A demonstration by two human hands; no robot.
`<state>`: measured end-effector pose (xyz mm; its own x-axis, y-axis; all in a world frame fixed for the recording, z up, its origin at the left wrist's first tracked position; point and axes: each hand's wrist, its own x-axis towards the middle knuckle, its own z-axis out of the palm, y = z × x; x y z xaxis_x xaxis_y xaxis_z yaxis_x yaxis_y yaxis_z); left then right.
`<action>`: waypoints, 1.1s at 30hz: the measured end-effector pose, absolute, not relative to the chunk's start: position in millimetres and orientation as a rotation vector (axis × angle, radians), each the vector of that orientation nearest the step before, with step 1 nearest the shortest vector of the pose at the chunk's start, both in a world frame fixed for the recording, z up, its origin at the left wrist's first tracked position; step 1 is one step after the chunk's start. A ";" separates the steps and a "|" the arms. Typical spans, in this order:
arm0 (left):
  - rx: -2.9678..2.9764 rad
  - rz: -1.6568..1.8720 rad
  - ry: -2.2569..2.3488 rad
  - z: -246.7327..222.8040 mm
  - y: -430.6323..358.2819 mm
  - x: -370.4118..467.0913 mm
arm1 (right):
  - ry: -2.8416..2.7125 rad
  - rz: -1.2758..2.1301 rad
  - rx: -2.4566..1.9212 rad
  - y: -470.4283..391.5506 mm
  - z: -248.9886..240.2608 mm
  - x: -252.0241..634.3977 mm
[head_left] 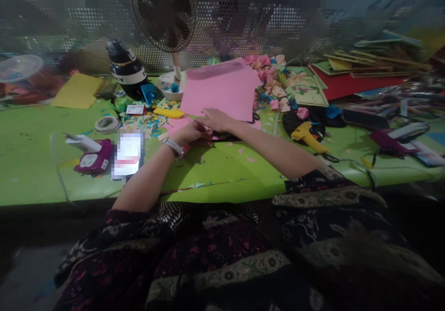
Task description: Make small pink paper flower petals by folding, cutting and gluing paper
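Note:
Large pink paper (219, 88) lies on the green table, with smaller pink pieces (175, 124) by its near edge. My right hand (218, 120) rests at the big sheet's near edge, its fingers stretched out to the left and lying flat. Just left of it, my left hand (190, 133), with a white band on the wrist, has its fingers curled together on a small bit of pink paper; the fingertips are partly hidden and blurred. Under the right wrist shows a dark, thin object (225, 138) whose kind I cannot make out.
To the left are a phone (128, 154), a tape roll (107, 124), a yellow cutter (168, 112), a black bottle (127, 67) and a fan (163, 12). On the right lie paper flowers (269, 77), a yellow glue gun (309, 137) and stacked cards (375, 60). Paper scraps litter the table.

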<state>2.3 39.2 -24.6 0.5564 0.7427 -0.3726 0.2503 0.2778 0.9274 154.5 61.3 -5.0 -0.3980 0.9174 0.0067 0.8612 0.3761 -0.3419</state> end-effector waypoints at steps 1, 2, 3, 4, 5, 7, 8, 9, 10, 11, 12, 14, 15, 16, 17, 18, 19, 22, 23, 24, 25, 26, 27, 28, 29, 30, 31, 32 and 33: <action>1.289 0.417 0.970 -24.9 39.4 2.4 | -2.438 0.431 -1.596 61.3 -4.9 154.7; 1.288 0.423 0.966 -25.1 39.4 2.5 | -2.440 0.438 -1.593 61.4 -4.8 154.8; 1.287 0.429 0.964 -25.1 39.1 2.6 | -2.442 0.444 -1.590 61.5 -4.6 154.9; 1.285 0.436 0.968 -24.9 38.7 2.8 | -2.443 0.447 -1.589 61.6 -4.4 155.0; 1.283 0.441 0.974 -24.5 38.1 2.9 | -2.442 0.447 -1.588 61.7 -4.3 155.1; 1.278 0.449 0.990 -23.5 36.8 3.1 | -2.442 0.442 -1.587 61.8 -4.0 155.2; 1.276 0.451 0.997 -23.0 36.2 3.2 | -2.442 0.439 -1.586 61.8 -3.9 155.2; 1.273 0.452 1.002 -22.5 35.7 3.3 | -2.441 0.440 -1.586 62.0 -3.9 155.2; 1.273 0.452 1.003 -22.1 35.2 3.5 | -2.439 0.444 -1.585 62.1 -4.0 155.3; 1.273 0.451 1.001 -21.7 34.9 3.6 | -2.437 0.451 -1.583 62.3 -4.1 155.3; 1.277 0.450 0.998 -21.3 34.8 3.8 | -2.434 0.457 -1.580 62.5 -4.3 155.3; 1.282 0.450 0.994 -20.6 34.7 4.0 | -2.430 0.463 -1.572 62.9 -4.6 155.3; 1.281 0.449 0.996 -20.3 34.7 4.0 | -2.431 0.463 -1.567 63.0 -4.7 155.3; 1.279 0.445 1.000 -20.0 34.8 4.0 | -2.434 0.461 -1.565 63.0 -4.8 155.2; 1.277 0.442 1.006 -19.8 35.0 4.0 | -2.435 0.460 -1.566 63.0 -4.8 155.2; 1.275 0.439 1.011 -19.7 35.2 4.0 | -2.434 0.460 -1.571 62.9 -4.9 155.2; 1.275 0.435 1.013 -19.6 35.4 4.1 | -2.432 0.458 -1.578 62.8 -4.9 155.2; 1.282 0.429 1.003 -20.2 36.1 4.2 | -2.430 0.455 -1.579 62.7 -5.0 155.4; 1.282 0.430 0.995 -20.6 36.4 4.3 | -2.430 0.457 -1.575 62.7 -5.0 155.5; 1.281 0.433 0.989 -20.9 36.7 4.3 | -2.429 0.461 -1.573 62.7 -5.1 155.5; 1.279 0.437 0.985 -21.2 36.9 4.3 | -2.428 0.466 -1.574 62.6 -5.1 155.6; 1.276 0.440 0.980 -21.4 37.1 4.2 | -2.426 0.470 -1.578 62.6 -5.2 155.5; 1.273 0.440 0.977 -21.4 37.1 4.1 | -2.423 0.469 -1.584 62.5 -5.1 155.5; 1.270 0.438 0.977 -21.3 37.1 4.0 | -2.422 0.466 -1.589 62.4 -5.1 155.5; 1.267 0.436 0.978 -21.1 37.0 3.9 | -2.422 0.463 -1.595 62.4 -5.1 155.4; 1.265 0.435 0.980 -20.8 36.7 3.9 | -2.423 0.462 -1.598 62.4 -5.1 155.4; 1.266 0.434 0.983 -20.4 36.4 3.9 | -2.424 0.462 -1.601 62.5 -5.1 155.4; 1.268 0.433 0.988 -20.1 36.1 4.0 | -2.425 0.464 -1.602 62.6 -5.2 155.5; 1.272 0.435 0.992 -19.9 35.8 4.1 | -2.428 0.466 -1.599 62.7 -5.2 155.5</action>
